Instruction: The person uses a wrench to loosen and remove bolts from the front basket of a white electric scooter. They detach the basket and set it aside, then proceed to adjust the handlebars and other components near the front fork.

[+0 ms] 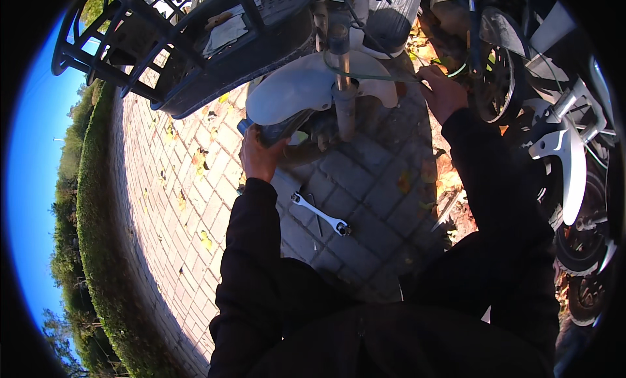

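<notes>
A two-wheeler's front end stands before me, with a white front fender (287, 88) and a grubby metal fork leg (343, 110). Under the fender, my left hand (261, 155) is closed round the edge of the dark front wheel (282, 131). A small blue piece (244, 125) shows just above its fingers; what it belongs to is unclear. Over on the right, my right hand (445, 94) pinches a thin green cable (372, 76) that runs left across the fork. On the paving below lie a silver double-ended wrench (321, 213) and a thin dark hex key (318, 223).
A black basket (241, 78) juts out at upper left above the fender. More parked two-wheelers crowd the right, one with a white fender (569, 176). Sunlit paving bricks (182, 215) with fallen leaves stretch left to a hedge (98, 234).
</notes>
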A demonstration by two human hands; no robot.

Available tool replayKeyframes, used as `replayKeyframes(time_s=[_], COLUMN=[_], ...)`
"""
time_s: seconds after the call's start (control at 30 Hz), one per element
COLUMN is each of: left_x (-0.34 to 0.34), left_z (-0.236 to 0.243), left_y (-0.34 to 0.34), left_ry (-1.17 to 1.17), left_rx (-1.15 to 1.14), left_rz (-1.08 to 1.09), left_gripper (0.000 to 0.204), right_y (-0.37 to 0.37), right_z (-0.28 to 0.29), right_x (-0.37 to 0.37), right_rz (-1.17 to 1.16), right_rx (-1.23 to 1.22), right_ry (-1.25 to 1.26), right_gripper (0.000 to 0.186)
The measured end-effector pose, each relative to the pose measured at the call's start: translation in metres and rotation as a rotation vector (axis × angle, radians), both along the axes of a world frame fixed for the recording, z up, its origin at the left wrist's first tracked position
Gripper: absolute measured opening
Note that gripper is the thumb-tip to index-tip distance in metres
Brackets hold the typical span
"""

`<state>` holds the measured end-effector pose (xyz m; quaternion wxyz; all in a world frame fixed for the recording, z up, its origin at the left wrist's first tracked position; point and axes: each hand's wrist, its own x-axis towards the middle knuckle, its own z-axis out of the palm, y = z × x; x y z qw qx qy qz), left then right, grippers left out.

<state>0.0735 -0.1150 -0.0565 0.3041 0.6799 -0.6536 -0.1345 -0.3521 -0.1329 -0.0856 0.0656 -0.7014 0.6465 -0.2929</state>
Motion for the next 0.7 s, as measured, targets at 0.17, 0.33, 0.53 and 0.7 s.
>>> replayKeyframes(time_s=[0.17, 0.33, 0.53, 0.7], left_x=[0.015, 0.014, 0.01, 0.015], left_z=[0.0, 0.003, -0.005, -0.011], left_y=[-0.014, -0.014, -0.007, -0.008], left_ry=[-0.038, 0.015, 0.14, 0.139], left_rx=[0.042, 0.016, 0.062, -0.019], left_rz=[-0.033, -0.114, -0.077, -0.123], left_gripper=[0.072, 0.073, 0.07, 0.067], right_y=[0.006, 0.015, 0.016, 0.014], right_z=[0.001, 0.008, 0.003, 0.001], right_x=[0.003, 0.007, 0.005, 0.01], right_rz=[0.002, -0.021, -0.024, -0.004], right_rx=[-0.04, -0.021, -0.03, -0.033], right_ry=[0.034, 0.027, 0.036, 0.001], right_gripper=[0.02, 0.017, 0.016, 0.022])
